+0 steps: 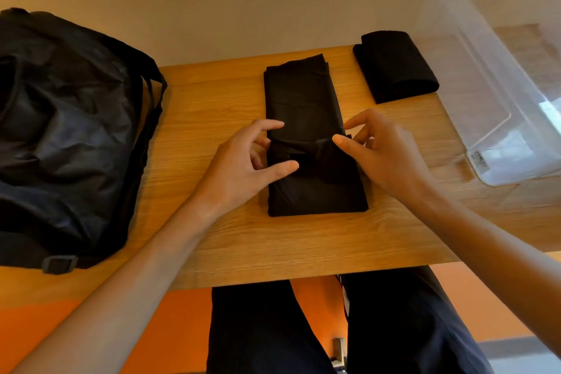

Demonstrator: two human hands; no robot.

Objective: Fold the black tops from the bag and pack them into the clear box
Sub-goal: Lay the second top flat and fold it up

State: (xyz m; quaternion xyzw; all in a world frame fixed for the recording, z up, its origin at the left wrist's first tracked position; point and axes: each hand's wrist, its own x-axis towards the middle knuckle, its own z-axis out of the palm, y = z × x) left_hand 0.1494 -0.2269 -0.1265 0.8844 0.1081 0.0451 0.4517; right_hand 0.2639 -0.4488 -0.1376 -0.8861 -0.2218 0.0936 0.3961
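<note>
**Half-made fold at risk of skewing**

At centre, the left hand [252, 161] and right hand [379, 152], fingers half-curled, pinch the black top [303, 106] at its bunched crease. An uneven pull could twist it. A folded top [394, 67] lies at one o'clock, the clear box [485, 85] at three and the bag [60, 130] at nine.

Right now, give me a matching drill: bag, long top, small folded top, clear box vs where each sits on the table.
1 bag; 2 long top; 3 small folded top; 4 clear box.
A right end of the table; B middle, held by left hand and right hand; C left end; D far edge, next to the box.
Pairs: 1-C; 2-B; 3-D; 4-A.
</note>
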